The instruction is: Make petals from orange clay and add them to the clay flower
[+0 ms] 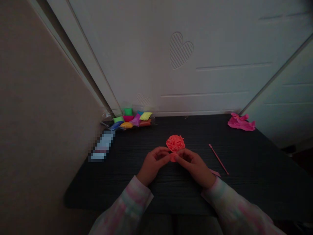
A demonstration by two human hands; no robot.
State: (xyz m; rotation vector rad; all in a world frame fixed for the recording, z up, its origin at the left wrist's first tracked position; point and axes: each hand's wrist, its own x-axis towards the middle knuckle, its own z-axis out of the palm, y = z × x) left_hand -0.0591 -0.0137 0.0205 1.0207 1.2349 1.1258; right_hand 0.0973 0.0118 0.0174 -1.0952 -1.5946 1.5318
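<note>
Between my two hands is a small flat piece of orange-pink modelling clay (173, 157). My left hand (156, 161) pinches its left edge with thumb and fingers. On the other side, my right hand (193, 163) grips the same piece between thumb and fingertips. Just beyond the fingertips lies a round, rough-textured clay disc (175, 143) of the same colour. Whether the small piece touches the disc cannot be made out. To the right of my right hand rests a thin pink modelling tool (218, 159). Partly hidden behind my right wrist is another pink tool (215, 172).
At the back left sits a clear bag of several coloured clay packets (132, 120). A blurred pale rectangle (102, 146) lies at the left edge of the dark table (137, 140). Crumpled pink material (241, 122) is at the back right. White panels (146, 58) rise behind the table.
</note>
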